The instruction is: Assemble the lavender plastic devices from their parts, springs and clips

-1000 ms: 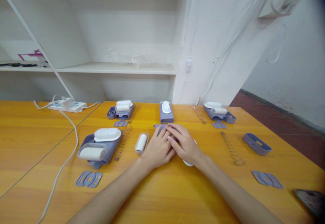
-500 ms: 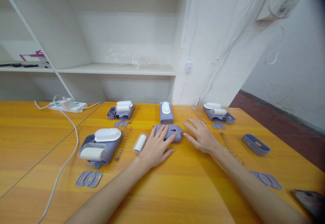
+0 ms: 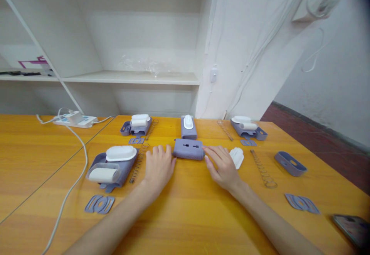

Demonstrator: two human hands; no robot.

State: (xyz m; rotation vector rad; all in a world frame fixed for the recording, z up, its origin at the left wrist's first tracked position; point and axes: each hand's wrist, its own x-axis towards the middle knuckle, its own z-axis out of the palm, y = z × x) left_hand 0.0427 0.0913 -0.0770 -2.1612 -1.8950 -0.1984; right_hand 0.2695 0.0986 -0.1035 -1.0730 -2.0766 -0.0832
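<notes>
My left hand [image 3: 158, 167] lies flat on the yellow table [image 3: 187, 216], fingers together and stretched out. It covers the spot where a small white roller in a clear tray lay; that roller is hidden. Just right of its fingertips sits a purple housing [image 3: 188, 149] with small slots on top. My right hand [image 3: 223, 167] rests open with fingers spread, and its fingertips are at the housing's right end. A white ribbed oval cap [image 3: 237, 157] lies on the table beside my right hand.
Left stands a purple base with a white brush and roller [image 3: 112, 166], a flat purple gasket [image 3: 100, 204] and a spring [image 3: 138, 162]. Similar sets [image 3: 137, 124] [image 3: 189, 127] [image 3: 248, 128] line the back. Right: a spring [image 3: 263, 168], purple tray [image 3: 290, 163], gasket [image 3: 302, 203], phone [image 3: 351, 228]. A power strip [image 3: 76, 119] lies far left.
Both hands came off the purple housing and moved apart. My left hand slid left over the roller; my right reached right, then came back. The white cap now lies uncovered.
</notes>
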